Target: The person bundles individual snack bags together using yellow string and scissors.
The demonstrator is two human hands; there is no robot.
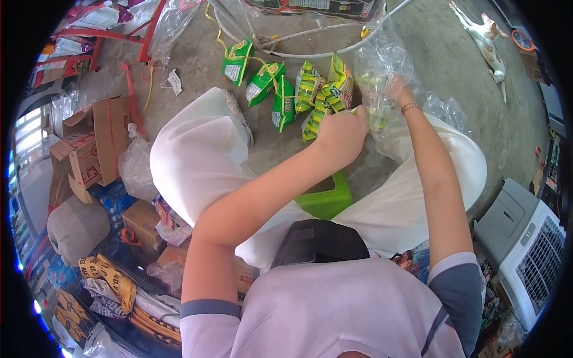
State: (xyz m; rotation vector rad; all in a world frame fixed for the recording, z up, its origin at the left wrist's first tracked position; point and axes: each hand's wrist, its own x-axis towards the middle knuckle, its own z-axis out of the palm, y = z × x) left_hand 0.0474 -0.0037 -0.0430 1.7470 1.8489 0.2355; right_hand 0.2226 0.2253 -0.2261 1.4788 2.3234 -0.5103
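Observation:
My left hand (343,134) is closed beside green-and-yellow striped snack packets (309,86); what its fingers hold is hidden. Behind a clear plastic bag (382,59), or partly in it, my right hand (401,90) has its fingers bent together on the film. Yellow-green shapes show faintly through the lower part of the bag. Several plain green snack packets (262,83) lie left of the striped ones on the concrete floor. A yellow string (218,27) runs along the packets, linking them.
A green plastic stool (328,197) shows between my legs. White tubing (310,55) curves beyond the packets. A cat (488,42) lies at upper right. Cardboard boxes (110,140) stand at left, a grey-white air cooler (525,244) at right, and a red rack (146,42) at upper left.

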